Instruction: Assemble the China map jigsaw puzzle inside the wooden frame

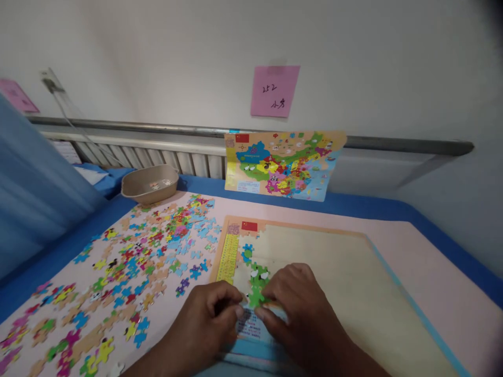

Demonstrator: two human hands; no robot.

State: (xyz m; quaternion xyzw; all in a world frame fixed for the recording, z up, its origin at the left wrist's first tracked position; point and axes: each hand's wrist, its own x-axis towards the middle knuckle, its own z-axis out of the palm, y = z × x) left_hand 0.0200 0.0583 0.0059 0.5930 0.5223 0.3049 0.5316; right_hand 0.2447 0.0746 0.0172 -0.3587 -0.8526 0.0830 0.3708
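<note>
A wooden puzzle board (314, 277) lies in front of me, partly filled along its left side. My right hand (296, 301) is curled over the lower left of the board, its thumb and index finger at a green puzzle piece (256, 297). Just left of that piece is my left hand (208, 319), its fingers bent and its thumb near the index finger; whatever is between them is hidden. Above the green piece are joined green pieces with white birds (259, 274) and a blue-and-green piece (247, 253). Below my fingertips sits a light-blue printed text section (251, 327).
Many loose puzzle pieces (129, 256) are spread over the pink sheet to the left. A beige basket (150, 184) stands behind them. A colourful map sheet (283, 165) leans upright at the wall rail (408, 145). A blue curtain (43, 193) hangs at far left.
</note>
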